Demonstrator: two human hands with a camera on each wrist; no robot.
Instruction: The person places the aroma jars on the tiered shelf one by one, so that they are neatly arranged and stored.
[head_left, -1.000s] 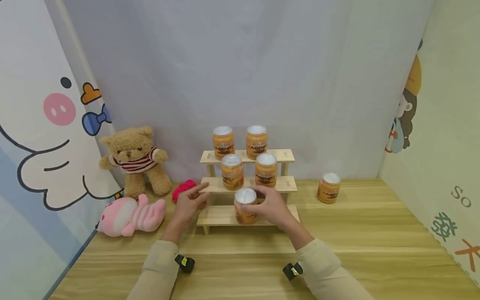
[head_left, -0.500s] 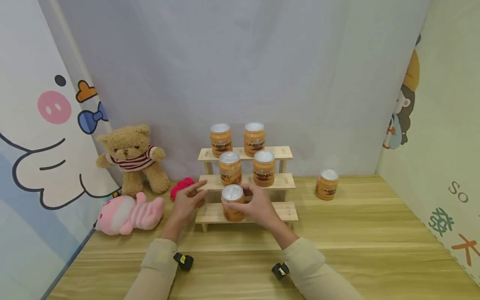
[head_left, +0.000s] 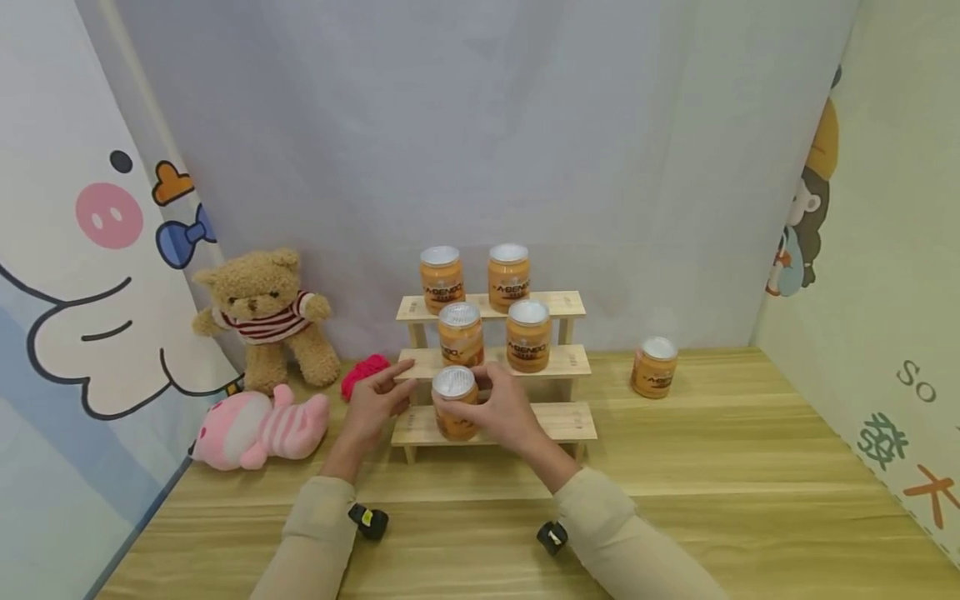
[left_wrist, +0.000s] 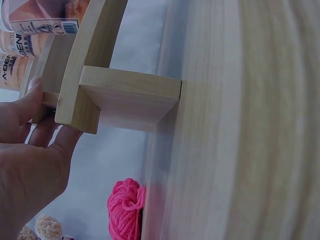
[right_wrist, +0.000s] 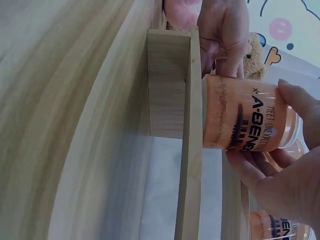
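Note:
A three-step wooden shelf (head_left: 558,421) stands on the table. Two orange jars with silver lids sit on its top step (head_left: 441,278) and two on its middle step (head_left: 528,335). My right hand (head_left: 480,400) grips a fifth orange jar (head_left: 453,402) that stands on the left part of the bottom step. In the right wrist view my fingers curl round this jar (right_wrist: 245,120), whose base is on the shelf board (right_wrist: 192,150). My left hand (head_left: 382,396) rests with straight fingers (left_wrist: 65,137) against the shelf's left end (left_wrist: 125,97).
Another orange jar (head_left: 655,367) stands alone on the wooden table (head_left: 712,467) to the right of the shelf. A teddy bear (head_left: 262,317), a pink plush toy (head_left: 258,425) and a ball of pink yarn (head_left: 365,373) lie at the left. Printed walls close in both sides.
My right hand has slid the jar leftward along the bottom step, from near its middle to its left part. The left hand has stayed at the shelf's left end.

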